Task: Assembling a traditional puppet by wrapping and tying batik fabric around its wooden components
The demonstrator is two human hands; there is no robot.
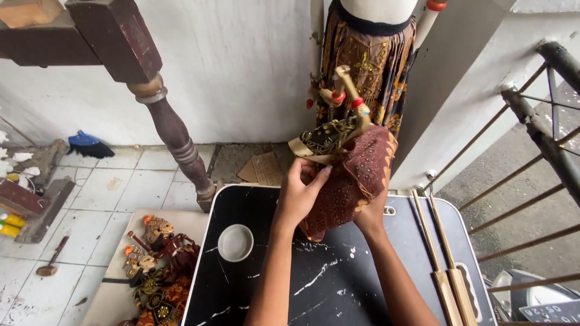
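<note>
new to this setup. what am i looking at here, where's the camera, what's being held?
There is no machine here: a person works with two bare hands, and the single picture comes from a camera worn on their head, looking down.

Both hands hold a rod puppet dressed in dark red patterned cloth above a black table. The left hand has its grip on the cloth from the front; the right hand is mostly hidden behind the cloth.

On the table sit a small white bowl and two wooden sticks. More puppets lie on a board on the tiled floor at left. Another dressed puppet stands behind.
</note>
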